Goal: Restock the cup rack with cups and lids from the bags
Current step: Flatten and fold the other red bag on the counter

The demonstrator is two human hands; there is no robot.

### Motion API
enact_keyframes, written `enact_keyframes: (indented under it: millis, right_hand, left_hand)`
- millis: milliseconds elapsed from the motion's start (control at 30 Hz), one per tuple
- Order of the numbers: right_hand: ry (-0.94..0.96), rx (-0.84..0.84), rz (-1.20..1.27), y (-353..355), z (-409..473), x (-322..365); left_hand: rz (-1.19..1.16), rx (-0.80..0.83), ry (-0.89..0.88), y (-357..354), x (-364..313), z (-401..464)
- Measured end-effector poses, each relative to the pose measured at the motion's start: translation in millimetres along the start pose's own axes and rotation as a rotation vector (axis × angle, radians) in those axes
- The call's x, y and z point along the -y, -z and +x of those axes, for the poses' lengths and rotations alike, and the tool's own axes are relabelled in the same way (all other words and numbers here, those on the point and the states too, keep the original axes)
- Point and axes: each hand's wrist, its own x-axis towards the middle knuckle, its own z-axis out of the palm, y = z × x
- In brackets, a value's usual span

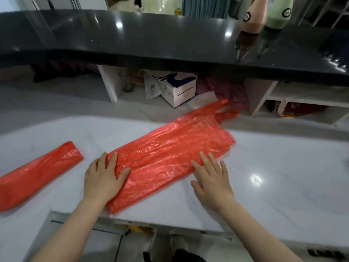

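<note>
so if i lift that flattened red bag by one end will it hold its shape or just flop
The red bag would probably flop: it is thin, crinkled film lying flat under the left hand and right hand. It looks empty, so likely very light, and may slide on the glossy counter.

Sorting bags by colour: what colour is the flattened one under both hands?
Translucent red-orange bag, head view.

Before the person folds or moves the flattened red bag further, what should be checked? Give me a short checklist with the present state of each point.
1. Flattened red plastic bag lies flat on the white marble-pattern counter: ok.
2. Left hand presses the bag's near end, fingers straight: ok.
3. Right hand rests flat on the bag's edge: ok.
4. Bag is empty: cannot tell, though it looks flat.
5. Bag handles stay on the counter: not ok, they hang past the far edge.
6. Rolled red plastic bag lies apart: ok.
</note>
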Motion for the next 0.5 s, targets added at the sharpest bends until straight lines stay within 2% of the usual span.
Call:
enact_keyframes:
  millis: [133,300,400,500]
  right_hand:
    - [0.048,-0.004,0.031,0,-22,37]
    - [0.187,0.072,0.050,-9,-46,65]
    - [0.223,0.046,0.090,-10,-67,78]
    - [0.206,-0.046,-0.021,-17,-88,85]
  left_hand:
    - [0.012,0.040,-0.023,15,9,-14]
    - [-0.225,0.101,-0.077,18,17,-39]
    - [-0.394,0.102,-0.200,17,16,-57]
    - [-0.495,0.138,-0.324,16,16,-71]
